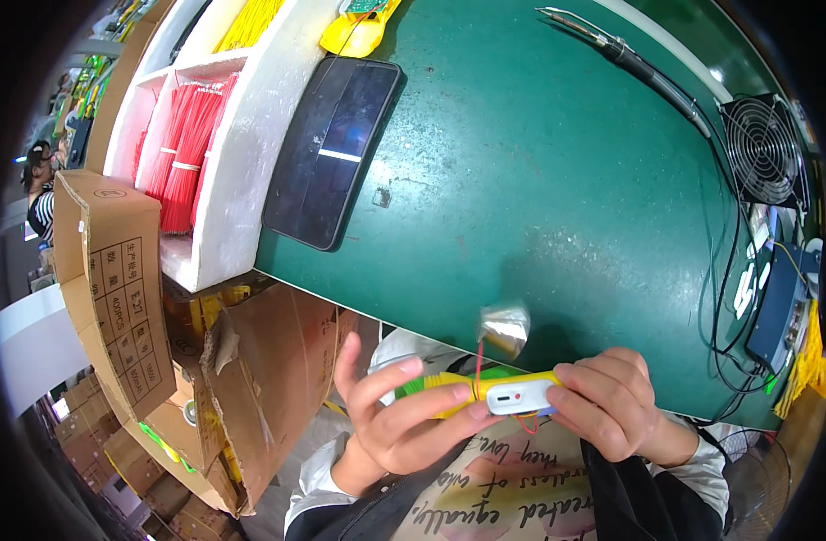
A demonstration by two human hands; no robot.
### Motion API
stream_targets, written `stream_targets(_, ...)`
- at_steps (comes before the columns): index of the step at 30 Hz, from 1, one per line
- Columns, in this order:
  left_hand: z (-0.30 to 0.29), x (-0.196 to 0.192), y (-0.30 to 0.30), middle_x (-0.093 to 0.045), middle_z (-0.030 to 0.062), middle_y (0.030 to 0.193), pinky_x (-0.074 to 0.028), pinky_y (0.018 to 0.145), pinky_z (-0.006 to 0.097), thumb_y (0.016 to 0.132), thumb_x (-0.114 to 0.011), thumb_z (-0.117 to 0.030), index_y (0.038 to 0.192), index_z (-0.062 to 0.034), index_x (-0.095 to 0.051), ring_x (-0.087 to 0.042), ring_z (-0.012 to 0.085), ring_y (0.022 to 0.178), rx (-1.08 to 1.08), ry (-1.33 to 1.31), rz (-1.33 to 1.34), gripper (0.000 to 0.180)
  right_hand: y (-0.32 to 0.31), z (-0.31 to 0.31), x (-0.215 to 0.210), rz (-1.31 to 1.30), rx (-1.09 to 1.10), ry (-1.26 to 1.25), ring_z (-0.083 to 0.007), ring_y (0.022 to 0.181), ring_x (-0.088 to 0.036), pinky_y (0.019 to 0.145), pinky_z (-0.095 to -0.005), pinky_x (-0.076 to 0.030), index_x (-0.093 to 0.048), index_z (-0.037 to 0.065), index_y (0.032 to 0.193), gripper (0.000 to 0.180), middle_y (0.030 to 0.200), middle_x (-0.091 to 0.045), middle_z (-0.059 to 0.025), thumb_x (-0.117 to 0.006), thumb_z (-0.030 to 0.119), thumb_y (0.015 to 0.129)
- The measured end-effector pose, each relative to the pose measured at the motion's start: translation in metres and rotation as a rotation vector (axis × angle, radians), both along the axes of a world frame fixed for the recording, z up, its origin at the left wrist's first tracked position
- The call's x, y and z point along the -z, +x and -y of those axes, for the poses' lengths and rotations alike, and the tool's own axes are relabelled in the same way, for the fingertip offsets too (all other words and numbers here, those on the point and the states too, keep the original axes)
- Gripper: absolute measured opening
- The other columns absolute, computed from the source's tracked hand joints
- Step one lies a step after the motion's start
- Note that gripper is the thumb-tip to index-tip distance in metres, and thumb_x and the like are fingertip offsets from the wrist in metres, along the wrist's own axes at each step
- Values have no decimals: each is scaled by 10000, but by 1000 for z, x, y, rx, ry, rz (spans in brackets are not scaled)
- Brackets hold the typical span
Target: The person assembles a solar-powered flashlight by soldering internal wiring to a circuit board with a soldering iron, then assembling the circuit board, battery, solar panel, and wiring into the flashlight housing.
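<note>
My right hand is closed on a small yellow plastic casing with a white end piece, which has a dark slot and a red dot. My left hand has its fingers spread, with some fingertips against the casing's left part. A thin red wire rises from the casing toward a shiny silver piece, blurred, over the table's near edge. Something green shows behind my left fingers. Part of the casing is hidden by my fingers.
A black phone lies on the green table, below a yellow part with a circuit board. White foam bins hold red wires. Cardboard boxes stand left. At right are a soldering iron, fan and blue-grey unit.
</note>
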State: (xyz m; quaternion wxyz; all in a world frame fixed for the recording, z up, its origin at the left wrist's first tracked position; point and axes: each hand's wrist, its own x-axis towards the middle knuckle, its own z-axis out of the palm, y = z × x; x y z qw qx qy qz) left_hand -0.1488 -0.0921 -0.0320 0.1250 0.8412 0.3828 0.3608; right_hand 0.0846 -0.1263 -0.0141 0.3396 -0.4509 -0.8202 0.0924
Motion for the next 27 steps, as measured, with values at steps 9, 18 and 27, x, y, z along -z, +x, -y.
stream_targets(9, 9, -3, -9, -540, -147, 956, -247, 1081, 538, 673, -765, -217, 880, -349, -667, -510, 123, 1002, 155, 16, 109, 264, 4, 12, -10, 40, -55, 120, -176, 794, -597, 654, -268, -486, -648, 27, 986, 251, 938, -649, -96, -670, 111, 750)
stream_targets(18, -20, 8, 3, -515, 153, 1223, -405, 967, 369, 678, -804, -253, 1276, 13, -397, -517, 226, 1122, 310, -977, 673, 771, 21, -2, -40, -181, 184, -162, -280, 837, -627, 733, -379, -507, -543, -58, 1191, 661, 986, -648, -147, -807, 63, 598)
stream_targets(27, -59, -2, 50, -635, 129, 1010, -491, 690, 261, 831, -675, -129, 1137, 26, -530, -621, 144, 795, 61, -908, 458, 373, 48, -53, -12, -108, 337, -339, -310, 994, -593, 867, -385, -471, -499, 90, 1287, 653, 1083, -618, -144, -757, 115, 688)
